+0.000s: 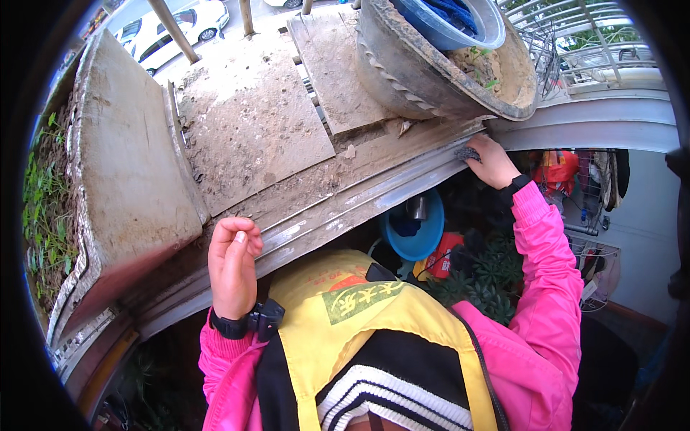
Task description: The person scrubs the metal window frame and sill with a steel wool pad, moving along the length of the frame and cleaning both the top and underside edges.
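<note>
My right hand (pixel 494 164) presses a dark grey wire-like scrubber (pixel 467 154) onto the metal window track (pixel 359 210), at its right part below the big pot. Its fingers are closed round the scrubber, which is partly hidden under them. My left hand (pixel 233 262) is raised at the left, close to the inner side of the track and the corner of a planter box. The fingers there curl loosely, with nothing seen in them. Brown dirt lies along the sill (pixel 316 190) beside the track.
Outside the track are dirty boards (pixel 244 136), a tilted planter box (pixel 129 158) with green plants and a large round pot (pixel 402 72) holding a blue basin (pixel 460 25). Below, indoors, are a blue bucket (pixel 413 241) and a leafy plant (pixel 481 276). White railings (pixel 589 39) stand far right.
</note>
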Motion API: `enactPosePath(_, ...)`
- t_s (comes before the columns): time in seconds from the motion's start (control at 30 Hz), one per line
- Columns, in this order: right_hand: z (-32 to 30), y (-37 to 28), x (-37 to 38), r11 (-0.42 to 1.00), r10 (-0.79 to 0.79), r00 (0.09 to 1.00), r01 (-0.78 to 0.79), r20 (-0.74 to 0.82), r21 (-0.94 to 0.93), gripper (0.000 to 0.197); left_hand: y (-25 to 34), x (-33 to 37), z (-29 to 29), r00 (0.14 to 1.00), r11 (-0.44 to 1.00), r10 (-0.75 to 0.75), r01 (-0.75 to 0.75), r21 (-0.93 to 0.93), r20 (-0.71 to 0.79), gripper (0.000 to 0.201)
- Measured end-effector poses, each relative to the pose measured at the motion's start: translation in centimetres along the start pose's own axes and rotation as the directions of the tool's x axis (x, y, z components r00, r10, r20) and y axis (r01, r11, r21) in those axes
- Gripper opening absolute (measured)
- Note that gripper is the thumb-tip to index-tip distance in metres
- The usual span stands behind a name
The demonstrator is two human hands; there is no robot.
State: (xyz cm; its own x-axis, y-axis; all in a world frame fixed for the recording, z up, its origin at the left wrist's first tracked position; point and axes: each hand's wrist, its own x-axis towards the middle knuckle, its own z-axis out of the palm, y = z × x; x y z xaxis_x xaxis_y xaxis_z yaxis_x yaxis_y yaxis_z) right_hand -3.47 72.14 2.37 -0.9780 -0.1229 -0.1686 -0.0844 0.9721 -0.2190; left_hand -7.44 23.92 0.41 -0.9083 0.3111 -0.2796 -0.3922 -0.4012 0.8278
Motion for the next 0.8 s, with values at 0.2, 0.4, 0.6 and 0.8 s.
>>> enactPosePath(0.2,1.4,-6.5,1.4,0.993,-0.026,0.998,0.019,0.052,0.119,0.026,0.2,0.1,-0.5,0.999,1.0,-0.021,0.022,-0.013,0.04,0.013)
enactPosePath(0.4,2.2,-12.9,3.3,0.981,-0.132,0.986,0.114,0.104,0.16,0.017,0.5,0.0,-1.1,0.996,0.999,-0.018,0.02,-0.028,0.087,0.013)
enactPosePath(0.6,3.3,-16.9,4.7,0.953,-0.256,0.954,0.221,0.157,0.209,0.014,0.5,0.0,-1.3,0.991,0.999,-0.034,0.037,-0.019,0.126,0.013)
enactPosePath(0.8,-0.1,-14.0,3.9,0.945,-0.178,0.984,0.18,-0.032,0.272,0.017,0.8,0.2,-1.2,0.993,0.999,-0.032,0.03,0.014,0.118,0.013)
